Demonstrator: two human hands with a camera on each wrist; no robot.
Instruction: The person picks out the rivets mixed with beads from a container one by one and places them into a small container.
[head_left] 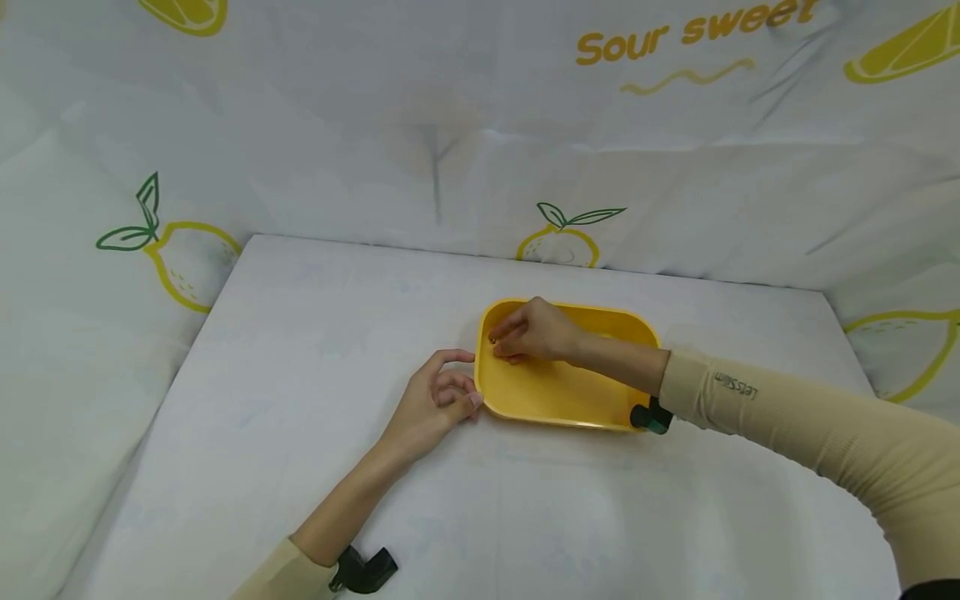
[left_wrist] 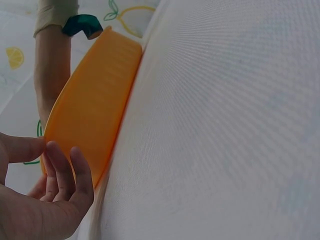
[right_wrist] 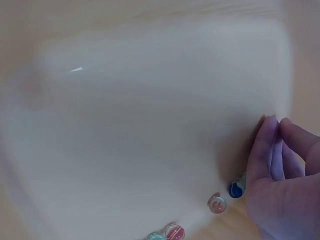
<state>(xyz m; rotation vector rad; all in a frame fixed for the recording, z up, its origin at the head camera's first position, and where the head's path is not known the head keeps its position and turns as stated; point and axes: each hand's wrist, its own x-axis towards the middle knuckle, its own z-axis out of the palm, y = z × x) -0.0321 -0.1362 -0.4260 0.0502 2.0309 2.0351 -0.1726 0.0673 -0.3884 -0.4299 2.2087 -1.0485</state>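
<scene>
A yellow plastic tray (head_left: 570, 400) lies on the white table. My left hand (head_left: 431, 408) holds the tray's left end, with thumb and index finger at the rim and the other fingers bent by its outer wall (left_wrist: 95, 95). Inside the tray, close to the left wall, my right hand (head_left: 543, 331) has its thumb and fingertips pinched together. A small glinting thing, apparently a marble (head_left: 492, 340), shows at those fingertips; the right wrist view hides it. Along the tray's side lie a blue marble (right_wrist: 236, 189), an orange-and-clear marble (right_wrist: 217, 204), a red-striped marble (right_wrist: 174, 232) and a green marble (right_wrist: 156, 236).
The white table (head_left: 315, 333) spreads around the tray. A white cloth (head_left: 337, 125) with lemon prints hangs behind and at the sides. Dark wrist devices (head_left: 363, 571) sit on both forearms, the right one close over the tray's front right corner.
</scene>
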